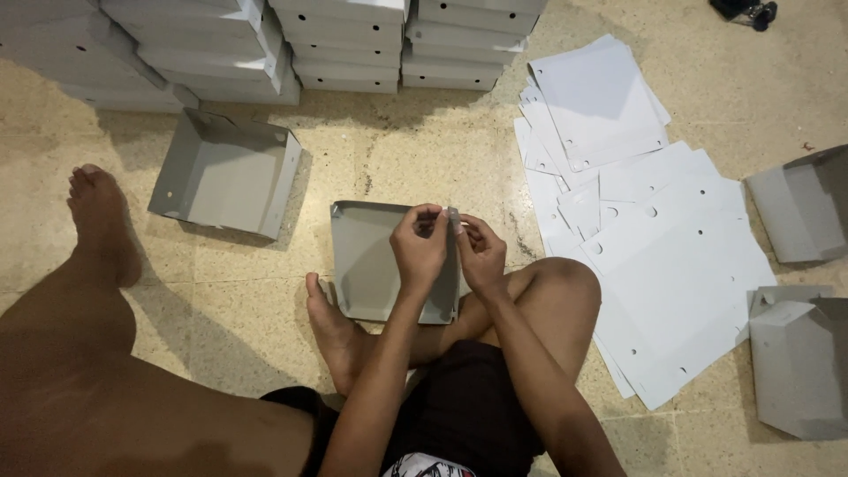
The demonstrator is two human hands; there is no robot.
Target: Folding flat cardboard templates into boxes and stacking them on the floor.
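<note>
A single camera, worn on the head, looks steeply down onto the floor from seated height, close over the person's lap. It faces forward toward 12 o'clock, where stacked boxes cross the top edge. The hands meet just below centre, near the lens. Loose flat sheets spread toward 3 o'clock, and one outstretched leg fills 8 o'clock. The lens seems wide-angled, though that is hard to judge.
</note>
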